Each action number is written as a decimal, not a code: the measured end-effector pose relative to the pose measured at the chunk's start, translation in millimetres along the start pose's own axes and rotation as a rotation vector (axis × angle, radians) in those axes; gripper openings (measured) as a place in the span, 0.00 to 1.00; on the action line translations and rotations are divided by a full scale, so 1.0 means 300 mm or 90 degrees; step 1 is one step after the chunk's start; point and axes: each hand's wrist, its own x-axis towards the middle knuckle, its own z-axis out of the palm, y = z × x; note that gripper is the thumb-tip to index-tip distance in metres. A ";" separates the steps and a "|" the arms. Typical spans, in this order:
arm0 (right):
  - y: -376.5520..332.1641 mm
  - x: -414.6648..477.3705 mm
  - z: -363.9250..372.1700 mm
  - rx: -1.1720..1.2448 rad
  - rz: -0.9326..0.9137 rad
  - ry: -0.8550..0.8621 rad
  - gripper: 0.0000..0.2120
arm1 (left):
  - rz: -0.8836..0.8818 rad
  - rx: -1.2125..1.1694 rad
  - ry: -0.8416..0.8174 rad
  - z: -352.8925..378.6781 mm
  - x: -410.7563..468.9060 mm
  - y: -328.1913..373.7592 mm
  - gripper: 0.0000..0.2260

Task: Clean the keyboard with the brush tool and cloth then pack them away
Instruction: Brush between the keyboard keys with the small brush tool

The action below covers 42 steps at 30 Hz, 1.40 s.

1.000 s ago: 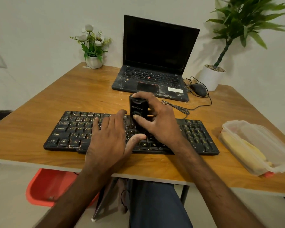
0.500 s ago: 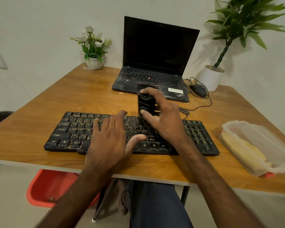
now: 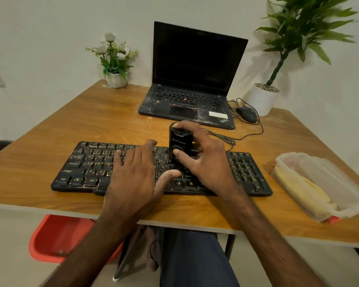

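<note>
A worn black full-size keyboard (image 3: 87,162) lies near the front edge of the wooden table (image 3: 112,121). The left hand (image 3: 133,175) lies flat on its middle keys, fingers straight and slightly spread. Just right of it, the right hand (image 3: 205,160) grips the black block-shaped brush tool (image 3: 179,141) upright on the keys. Brushing looks underway, with wiping and packing not yet done. At far right, a clear plastic box (image 3: 349,213) holds something yellow (image 3: 303,189), probably the cloth.

One keyboard (image 3: 87,162), one laptop (image 3: 195,65), one mouse (image 3: 247,113), one brush tool (image 3: 179,141), one plastic box (image 3: 323,183), two potted plants: flowers (image 3: 114,59) and a leafy plant (image 3: 263,98).
</note>
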 end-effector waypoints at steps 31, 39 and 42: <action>-0.048 -0.042 -0.036 0.095 0.022 -0.060 0.26 | 0.124 0.109 -0.006 -0.015 -0.006 -0.061 0.47; -0.080 -0.049 -0.013 0.126 -0.014 -0.119 0.27 | 0.173 0.155 0.006 -0.027 -0.016 -0.109 0.49; -0.072 -0.025 0.000 0.098 -0.032 -0.106 0.27 | 0.172 0.137 0.009 -0.024 -0.019 -0.101 0.50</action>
